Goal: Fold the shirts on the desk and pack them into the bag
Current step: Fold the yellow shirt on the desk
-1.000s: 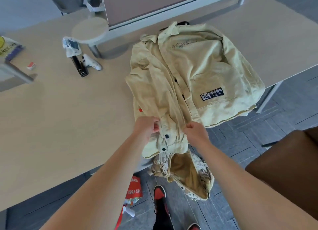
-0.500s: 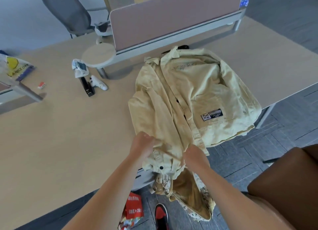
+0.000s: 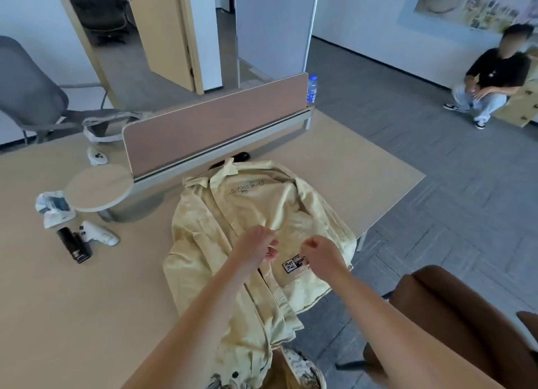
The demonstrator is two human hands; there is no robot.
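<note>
Over the middle of the shirt (image 3: 262,202), our left hand (image 3: 256,243) pinches the pale yellow cloth at the front opening, thumb and fingers curled, and a crease runs from that spot up toward the collar. Just beside it, our right hand (image 3: 320,254) hangs over the chest with its fingers curled inward, right above the dark sewn label (image 3: 291,266); we cannot tell whether it grips any cloth. Both hands are close together but apart.

We see the shirt lying face up on the desk (image 3: 87,301), collar away from us, one sleeve side bunched toward the desk's right corner. Its lower part hangs over the near edge of the desk. Below that edge, the patterned bag (image 3: 300,365) stands open, its tan lining showing, with the shirt's hem draped just beside its mouth.

To the left on the desk lie a white controller (image 3: 97,233) and a black box (image 3: 74,244), near a round stand (image 3: 97,188). Behind the shirt rises a brown partition (image 3: 215,126) with a water bottle (image 3: 312,89) at its far end. A brown chair (image 3: 465,316) sits at our right, and a person (image 3: 492,80) sits well apart across the room.
</note>
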